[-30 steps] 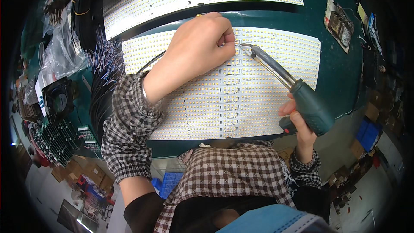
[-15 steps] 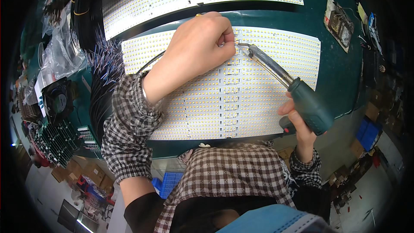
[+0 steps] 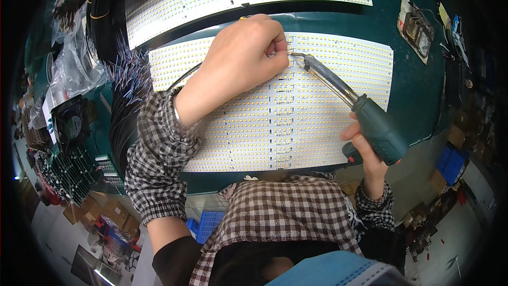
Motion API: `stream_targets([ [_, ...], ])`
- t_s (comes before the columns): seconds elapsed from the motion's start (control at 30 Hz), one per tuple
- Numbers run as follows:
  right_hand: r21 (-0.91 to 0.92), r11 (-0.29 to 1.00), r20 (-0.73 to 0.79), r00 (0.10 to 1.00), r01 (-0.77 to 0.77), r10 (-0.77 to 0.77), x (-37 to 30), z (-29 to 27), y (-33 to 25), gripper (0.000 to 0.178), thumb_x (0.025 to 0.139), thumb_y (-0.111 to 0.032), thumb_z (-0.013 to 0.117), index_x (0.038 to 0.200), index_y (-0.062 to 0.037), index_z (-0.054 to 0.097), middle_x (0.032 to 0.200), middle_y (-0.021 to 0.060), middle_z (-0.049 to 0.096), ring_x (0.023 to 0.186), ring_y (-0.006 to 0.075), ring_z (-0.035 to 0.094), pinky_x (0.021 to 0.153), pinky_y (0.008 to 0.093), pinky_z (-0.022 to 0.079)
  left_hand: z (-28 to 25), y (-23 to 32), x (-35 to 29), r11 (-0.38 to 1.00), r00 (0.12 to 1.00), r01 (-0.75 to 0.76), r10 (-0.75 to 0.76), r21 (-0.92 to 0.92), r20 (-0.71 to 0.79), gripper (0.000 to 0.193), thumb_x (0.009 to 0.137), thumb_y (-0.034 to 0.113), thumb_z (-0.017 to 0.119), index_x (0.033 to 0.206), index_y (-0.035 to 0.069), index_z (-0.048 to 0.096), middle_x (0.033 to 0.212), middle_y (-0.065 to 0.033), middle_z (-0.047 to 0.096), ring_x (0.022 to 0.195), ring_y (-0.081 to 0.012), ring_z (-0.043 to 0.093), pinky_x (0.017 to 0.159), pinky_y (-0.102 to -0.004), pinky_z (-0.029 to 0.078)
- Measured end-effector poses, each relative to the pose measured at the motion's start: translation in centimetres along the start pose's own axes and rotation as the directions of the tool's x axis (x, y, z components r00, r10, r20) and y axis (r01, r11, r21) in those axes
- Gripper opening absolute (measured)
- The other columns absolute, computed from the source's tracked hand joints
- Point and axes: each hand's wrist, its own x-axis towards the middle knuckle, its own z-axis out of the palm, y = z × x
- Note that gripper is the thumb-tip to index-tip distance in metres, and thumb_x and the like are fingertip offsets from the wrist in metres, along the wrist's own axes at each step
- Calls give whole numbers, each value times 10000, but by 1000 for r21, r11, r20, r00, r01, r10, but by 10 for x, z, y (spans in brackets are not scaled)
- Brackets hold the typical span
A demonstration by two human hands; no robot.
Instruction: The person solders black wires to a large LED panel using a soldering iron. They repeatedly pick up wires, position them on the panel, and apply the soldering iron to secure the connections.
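Observation:
A white LED board (image 3: 338, 106) with rows of small yellow chips lies before me on the green table. Over its upper middle, my left hand (image 3: 246, 50) is closed in a pinch on a thin black cable (image 3: 186, 76). That cable runs in from the left beneath the wrist; its end is hidden by my fingers. My right hand (image 3: 368, 151) grips the green handle of a soldering gun (image 3: 378, 127) at the board's right side. The gun's long metal barrel slants up and left, and its tip is at the board's central column, just beside my left fingertips.
A second LED board (image 3: 185, 8) lies beyond the first. Black cables (image 3: 108, 16) with stripped, coloured wire ends (image 3: 129, 71) are bundled at the left. Also left are a black fan (image 3: 73, 122) and stacked green circuit boards (image 3: 66, 175). A stained soldering tray (image 3: 415, 32) sits at far right.
Both hands stay nearly still. The soldering gun's handle has shifted very slightly left, its tip remaining by my left fingertips.

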Motion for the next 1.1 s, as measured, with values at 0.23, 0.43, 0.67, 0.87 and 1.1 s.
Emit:
stream_targets([
  [0.23, 24, 999, 21, 999, -36, 36, 0, 0, -2, 383, 818, -90, 584, 1114, 137, 496, 783, 112, 610, 723, 195, 604, 718, 317, 485, 0, 0, 1, 1000, 1000, -2, 2, -4, 3, 100, 678, 80, 625, 744, 16, 588, 695, -77, 558, 603, -171, 546, 540, -294, 434],
  [0.43, 37, 998, 24, 999, -43, 43, 0, 1, -3, 354, 817, -57, 567, 1105, 137, 496, 782, 114, 606, 730, 199, 603, 720, 322, 485, 0, -1, 0, 1000, 1000, -1, 1, -12, 4, 100, 677, 78, 624, 744, 12, 588, 693, -77, 556, 598, -167, 542, 538, -292, 430],
  [0.67, 25, 997, 8, 998, -69, 68, -2, -2, -3, 360, 818, -64, 563, 1109, 137, 494, 782, 120, 605, 729, 202, 602, 707, 326, 487, 0, -1, 0, 1000, 1000, -7, 7, -7, 1, 102, 677, 78, 625, 744, 10, 588, 689, -77, 554, 594, -166, 538, 540, -291, 429],
  [0.87, -10, 999, 14, 999, -37, 37, -3, -4, 5, 401, 814, -113, 585, 1118, 133, 493, 750, 104, 590, 705, 200, 595, 692, 333, 491, -1, 0, 1, 1000, 1000, 2, -2, -8, 2, 100, 683, 84, 630, 746, 16, 592, 688, -75, 556, 601, -166, 540, 542, -290, 429],
  [1.1, -17, 999, 0, 999, -43, 43, -2, 0, 0, 381, 814, -82, 577, 1119, 130, 490, 760, 106, 593, 702, 199, 598, 695, 331, 488, -1, 0, 0, 1000, 1000, 14, -14, -9, 9, 101, 681, 85, 631, 748, 19, 594, 686, -70, 557, 604, -161, 541, 543, -288, 429],
])
